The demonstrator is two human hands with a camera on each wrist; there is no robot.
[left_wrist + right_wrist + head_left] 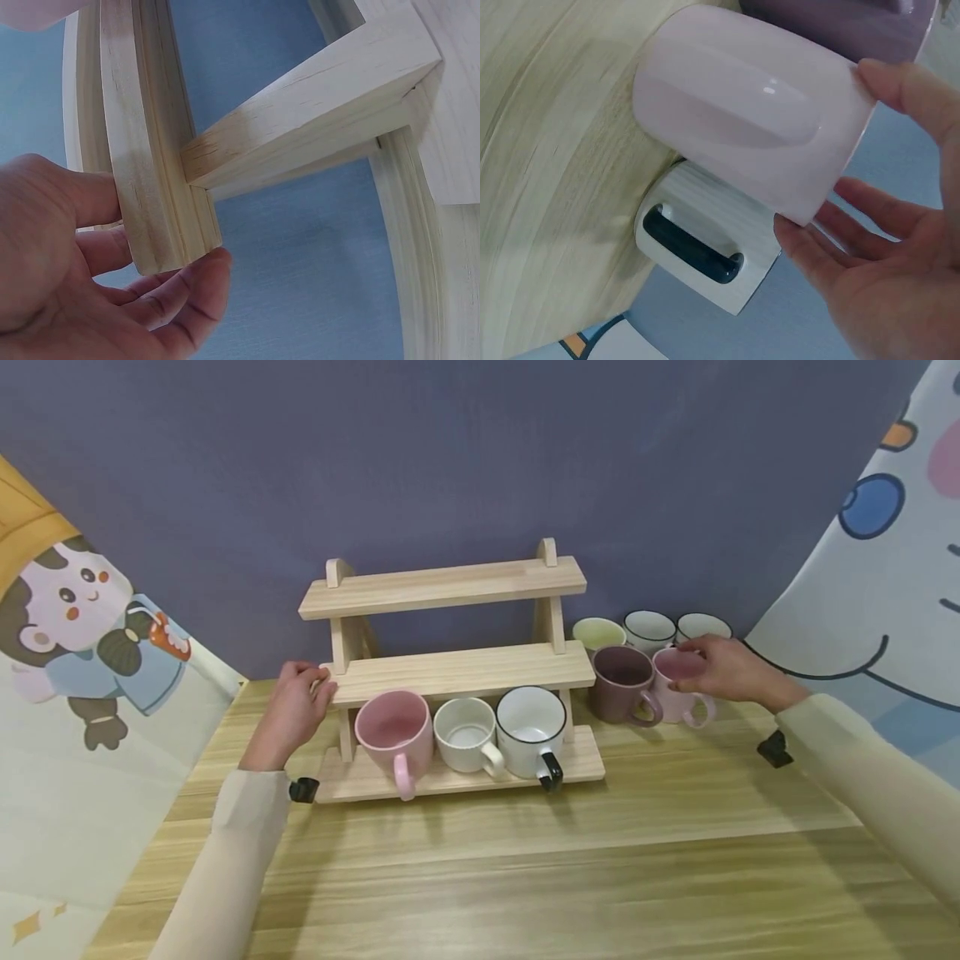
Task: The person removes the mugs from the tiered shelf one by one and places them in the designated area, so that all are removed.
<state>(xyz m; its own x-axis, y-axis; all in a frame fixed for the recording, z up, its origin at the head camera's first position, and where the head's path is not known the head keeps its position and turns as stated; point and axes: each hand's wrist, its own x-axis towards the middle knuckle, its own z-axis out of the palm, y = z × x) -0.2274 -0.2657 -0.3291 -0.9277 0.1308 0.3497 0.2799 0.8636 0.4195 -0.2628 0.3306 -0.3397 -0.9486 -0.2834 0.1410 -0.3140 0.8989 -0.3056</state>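
My left hand (288, 714) holds the left end of the middle board of a three-tier wooden display rack (465, 672). In the left wrist view, the thumb lies on one side of that board (154, 150) and the curled fingers on the other. At the right, my right hand (723, 670) grips the rim of a pale pink mug (671, 700), its handle toward the front. The right wrist view has thumb and fingertips on opposite sides of the pink mug's (735, 105) rim. A dark mauve mug (621, 689) stands right beside it.
On the bottom tier stand a pink mug (395, 735), a small cream mug (463, 739) and a white black-rimmed mug (528, 739). Behind the mauve mug are a yellow-green cup (598, 633) and two white dark-rimmed mugs (649, 631). A blue-grey backdrop (450, 460) rises behind.
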